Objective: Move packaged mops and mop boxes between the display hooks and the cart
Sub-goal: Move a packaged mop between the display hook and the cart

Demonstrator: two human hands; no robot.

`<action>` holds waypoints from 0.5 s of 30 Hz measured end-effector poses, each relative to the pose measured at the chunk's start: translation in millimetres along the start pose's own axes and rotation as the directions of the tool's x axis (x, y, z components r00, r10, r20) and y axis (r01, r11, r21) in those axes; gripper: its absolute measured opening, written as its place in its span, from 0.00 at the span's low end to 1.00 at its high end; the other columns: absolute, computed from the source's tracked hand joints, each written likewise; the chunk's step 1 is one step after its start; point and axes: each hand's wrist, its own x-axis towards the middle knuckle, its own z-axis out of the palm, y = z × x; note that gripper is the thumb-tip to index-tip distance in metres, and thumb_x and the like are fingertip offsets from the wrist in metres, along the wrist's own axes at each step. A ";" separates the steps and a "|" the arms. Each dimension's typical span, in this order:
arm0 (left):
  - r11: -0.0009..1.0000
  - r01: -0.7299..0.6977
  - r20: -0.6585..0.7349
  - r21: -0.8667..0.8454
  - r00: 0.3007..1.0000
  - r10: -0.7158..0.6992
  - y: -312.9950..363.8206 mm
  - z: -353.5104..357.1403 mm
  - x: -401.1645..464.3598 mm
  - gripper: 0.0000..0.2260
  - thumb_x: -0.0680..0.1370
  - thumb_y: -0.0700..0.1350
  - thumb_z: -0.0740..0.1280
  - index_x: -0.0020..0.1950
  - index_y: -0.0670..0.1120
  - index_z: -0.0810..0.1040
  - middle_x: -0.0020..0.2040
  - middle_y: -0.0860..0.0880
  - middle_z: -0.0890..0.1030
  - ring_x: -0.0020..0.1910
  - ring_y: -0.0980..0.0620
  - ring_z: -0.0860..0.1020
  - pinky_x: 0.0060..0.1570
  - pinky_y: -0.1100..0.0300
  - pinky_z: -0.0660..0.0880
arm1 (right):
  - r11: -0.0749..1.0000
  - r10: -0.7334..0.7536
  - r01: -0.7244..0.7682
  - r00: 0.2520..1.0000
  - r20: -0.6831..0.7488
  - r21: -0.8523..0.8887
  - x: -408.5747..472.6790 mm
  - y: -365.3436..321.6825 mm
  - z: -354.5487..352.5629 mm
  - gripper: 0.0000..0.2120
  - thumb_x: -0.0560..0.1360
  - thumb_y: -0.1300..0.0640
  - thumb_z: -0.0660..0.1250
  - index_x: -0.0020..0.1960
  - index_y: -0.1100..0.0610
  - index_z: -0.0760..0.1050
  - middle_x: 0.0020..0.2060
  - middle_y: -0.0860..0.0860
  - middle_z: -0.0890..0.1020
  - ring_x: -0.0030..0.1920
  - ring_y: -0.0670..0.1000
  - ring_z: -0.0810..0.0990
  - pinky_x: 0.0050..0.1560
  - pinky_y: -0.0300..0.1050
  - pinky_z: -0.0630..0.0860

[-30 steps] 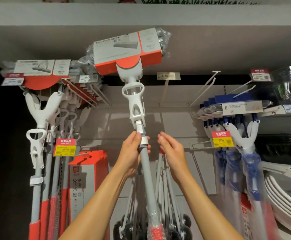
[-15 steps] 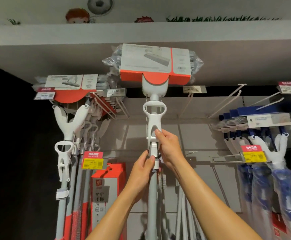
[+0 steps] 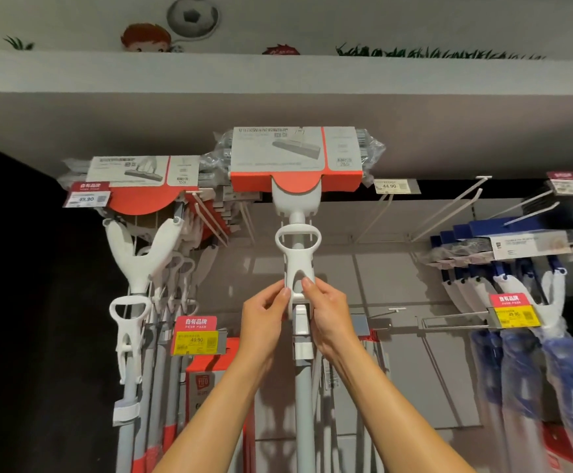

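Mop (image 3: pixel 298 268) | fingers of both hands (image 3: pixel 264 315) (image 3: pixel 329 312) grip wringer | lower handle cut off

- The packaged mop (image 3: pixel 297 268) is held upright, its white plastic wringer handle pinched from both sides.
- Above the grip, its head is wrapped in clear plastic with a grey-and-red card sleeve, set level.
- Below the grip, its grey pole runs straight down.

Left hand (image 3: pixel 264 315), right hand (image 3: pixel 327 312) and both forearms bare, unsleeved.
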 end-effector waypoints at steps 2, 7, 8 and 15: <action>1.000 -0.005 -0.004 -0.012 1.000 0.005 -2.5 1.4 6.1 0.11 0.82 0.38 0.65 0.58 0.49 0.85 0.52 0.50 0.87 0.54 0.49 0.85 0.60 0.47 0.79 | 1.000 -0.011 0.011 1.000 0.008 -0.025 3.8 -0.3 -0.6 0.10 0.82 0.61 0.64 0.56 0.66 0.81 0.51 0.70 0.82 0.48 0.62 0.82 0.58 0.67 0.77; 0.999 -0.035 0.031 -0.030 0.999 0.036 -4.6 12.5 17.3 0.13 0.82 0.36 0.65 0.58 0.50 0.85 0.52 0.50 0.87 0.54 0.48 0.85 0.56 0.52 0.81 | 0.996 -0.052 0.054 0.998 0.027 -0.064 16.1 -4.3 -12.3 0.11 0.82 0.59 0.63 0.55 0.64 0.82 0.49 0.67 0.83 0.47 0.60 0.83 0.53 0.59 0.80; 0.999 -0.043 0.036 -0.028 0.998 0.044 -5.0 16.3 19.0 0.13 0.82 0.36 0.64 0.58 0.50 0.85 0.52 0.50 0.87 0.54 0.48 0.85 0.55 0.54 0.81 | 0.995 -0.060 0.062 0.998 0.030 -0.073 18.8 -5.8 -15.4 0.11 0.82 0.59 0.63 0.55 0.63 0.82 0.49 0.67 0.83 0.47 0.60 0.83 0.52 0.58 0.80; 0.994 -0.094 0.058 -0.049 0.994 0.096 -2.2 55.2 32.6 0.11 0.82 0.38 0.66 0.60 0.48 0.84 0.51 0.51 0.87 0.53 0.51 0.85 0.48 0.60 0.81 | 0.989 -0.104 0.105 0.995 0.015 -0.101 41.4 -27.8 -46.6 0.12 0.83 0.59 0.62 0.54 0.65 0.81 0.46 0.68 0.83 0.44 0.60 0.81 0.52 0.64 0.80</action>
